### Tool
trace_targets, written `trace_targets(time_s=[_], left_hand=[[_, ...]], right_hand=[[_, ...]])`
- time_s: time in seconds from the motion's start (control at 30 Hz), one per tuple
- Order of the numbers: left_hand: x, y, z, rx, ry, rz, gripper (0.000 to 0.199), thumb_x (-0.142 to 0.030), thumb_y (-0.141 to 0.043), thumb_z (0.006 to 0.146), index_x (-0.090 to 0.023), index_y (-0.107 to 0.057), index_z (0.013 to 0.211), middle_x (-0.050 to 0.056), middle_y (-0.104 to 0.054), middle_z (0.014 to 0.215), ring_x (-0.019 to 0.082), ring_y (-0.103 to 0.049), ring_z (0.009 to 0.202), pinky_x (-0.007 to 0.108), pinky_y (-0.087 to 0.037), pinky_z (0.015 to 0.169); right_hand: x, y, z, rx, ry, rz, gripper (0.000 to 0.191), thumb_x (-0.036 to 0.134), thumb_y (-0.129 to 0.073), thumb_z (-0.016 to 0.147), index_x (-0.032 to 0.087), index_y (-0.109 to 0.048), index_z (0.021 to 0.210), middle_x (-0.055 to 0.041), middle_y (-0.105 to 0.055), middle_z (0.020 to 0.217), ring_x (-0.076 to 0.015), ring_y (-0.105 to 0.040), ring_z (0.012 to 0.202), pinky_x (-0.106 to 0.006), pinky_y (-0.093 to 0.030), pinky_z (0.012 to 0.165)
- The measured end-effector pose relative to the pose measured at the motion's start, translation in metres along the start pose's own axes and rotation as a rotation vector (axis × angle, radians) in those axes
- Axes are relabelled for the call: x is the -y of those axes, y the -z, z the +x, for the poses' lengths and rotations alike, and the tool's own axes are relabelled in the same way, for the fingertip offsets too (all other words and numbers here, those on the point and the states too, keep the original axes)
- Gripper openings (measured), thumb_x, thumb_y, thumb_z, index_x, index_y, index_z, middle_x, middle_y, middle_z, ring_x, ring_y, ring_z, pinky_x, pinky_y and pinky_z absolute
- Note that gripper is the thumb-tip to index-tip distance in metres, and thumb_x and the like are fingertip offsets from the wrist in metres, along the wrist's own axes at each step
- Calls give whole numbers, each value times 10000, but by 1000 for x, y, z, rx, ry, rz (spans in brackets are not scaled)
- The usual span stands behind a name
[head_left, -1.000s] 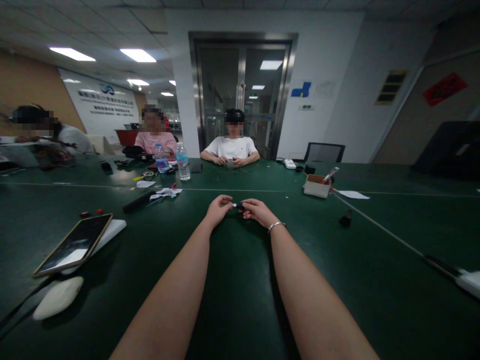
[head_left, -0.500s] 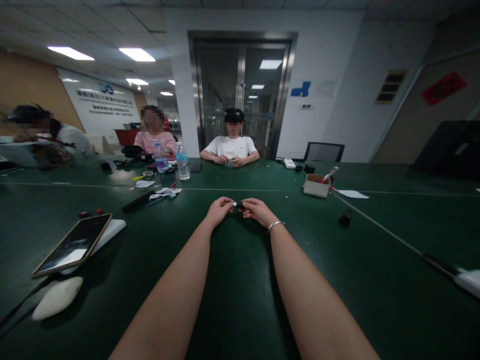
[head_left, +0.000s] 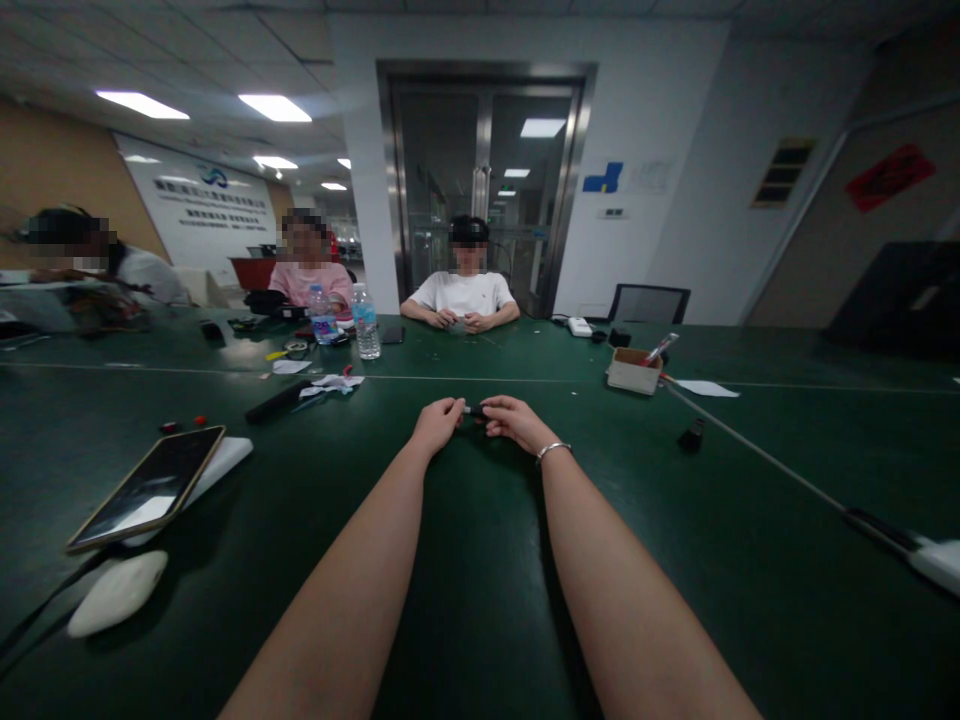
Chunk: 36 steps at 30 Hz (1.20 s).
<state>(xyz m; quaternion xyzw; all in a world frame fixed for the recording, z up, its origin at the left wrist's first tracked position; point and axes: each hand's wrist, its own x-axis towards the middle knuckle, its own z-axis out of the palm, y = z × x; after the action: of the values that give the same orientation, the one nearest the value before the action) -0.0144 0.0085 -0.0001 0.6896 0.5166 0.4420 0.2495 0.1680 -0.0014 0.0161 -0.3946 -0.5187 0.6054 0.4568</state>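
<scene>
A small black piece with a silver-grey end spans the gap between my two hands above the green table. It is too small for me to tell its kind. My left hand pinches the silver-grey end between thumb and fingertips. On the other side, my right hand has thumb and fingers closed on the black part, with a silver bracelet around that wrist. Fingertips cover both ends of the piece.
At left lie a phone on a white object and a pale mouse-shaped thing. A black-handled tool lies beyond. Water bottles stand farther back. A small box and black clip-like item are at right. A person sits opposite.
Both hands stay nearly in place, still on the small piece. Its silver-grey end looks duller and slightly turned, and my left fingers have shifted a little.
</scene>
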Motion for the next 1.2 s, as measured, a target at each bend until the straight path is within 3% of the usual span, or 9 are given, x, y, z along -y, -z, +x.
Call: trace_targets(time_s=[0.17,0.43,0.7,0.83,1.07,1.2], left_hand=[[-4,1,-2,-11,-3,117,501,-540,-386,838,-184,-596,554,29,-580,568,164,-525,570,273,-359,580],[-7,-1,-5,13,51,-16,521,-588,-393,829,-173,-696,742,48,-671,686,167,-580,597,269,-405,609],[-2,-5,-4,17,30,-143,316,-394,-501,831,-167,-682,953,69,-677,959,143,-611,668,263,-454,662],[-1,-4,-3,11,-15,-241,306,-331,-540,815,-189,-642,1067,76,-648,1052,121,-614,678,249,-467,648],[-1,-5,0,-15,27,-329,245,-372,-578,778,-150,-636,864,47,-667,785,128,-606,631,247,-468,608],[0,-5,0,-29,51,-346,267,-402,-584,765,-144,-627,816,42,-665,736,134,-606,635,246,-460,605]], right_hand=[[0,0,1,11,-1,-29,142,72,-581,825,106,-596,962,-53,-676,683,-61,-584,465,-175,-554,504],[-2,1,2,-30,-2,9,81,110,-599,829,107,-585,909,-66,-670,659,-77,-589,459,-204,-557,516],[-2,1,3,-18,-5,27,56,171,-587,850,130,-561,879,-66,-668,655,-91,-591,481,-224,-553,519],[-1,0,1,-14,-8,10,66,158,-602,842,122,-565,883,-72,-673,671,-82,-589,476,-205,-543,508],[-2,-1,-1,-6,12,-19,114,117,-625,815,118,-572,916,-46,-667,673,-66,-576,463,-182,-538,489],[-3,-1,1,-13,39,-42,177,105,-641,792,136,-569,950,4,-629,632,-65,-574,457,-188,-547,481]])
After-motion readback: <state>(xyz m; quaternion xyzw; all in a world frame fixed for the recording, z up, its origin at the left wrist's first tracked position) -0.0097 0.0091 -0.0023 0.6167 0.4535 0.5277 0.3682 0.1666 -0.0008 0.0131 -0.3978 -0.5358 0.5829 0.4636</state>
